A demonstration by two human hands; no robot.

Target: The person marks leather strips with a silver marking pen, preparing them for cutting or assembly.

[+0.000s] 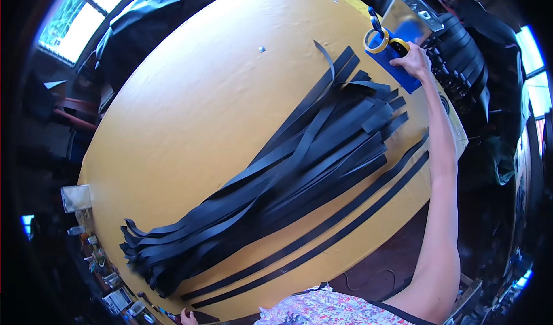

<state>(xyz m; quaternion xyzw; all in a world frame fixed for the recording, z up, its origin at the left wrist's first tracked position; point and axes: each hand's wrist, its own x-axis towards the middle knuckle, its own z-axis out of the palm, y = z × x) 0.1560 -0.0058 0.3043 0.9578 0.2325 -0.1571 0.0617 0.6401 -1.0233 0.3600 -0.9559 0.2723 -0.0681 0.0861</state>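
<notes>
My right hand reaches out to the far right edge of the table. Its thumb and fingers close on the side of a blue container with a yellow rim. A yellow-and-black handle lies right by the fingertips, and a dark looped handle sticks up from the rim. Only a few fingers of my left hand show at the bottom edge, near the ends of two black strips; what they hold is hidden. A large heap of black strips spreads diagonally across the table.
The table has a yellow top. A shiny metal box stands beyond the container, near dark strips hanging at the right. Small bottles and tools line the lower left edge. A small pale object lies farther up.
</notes>
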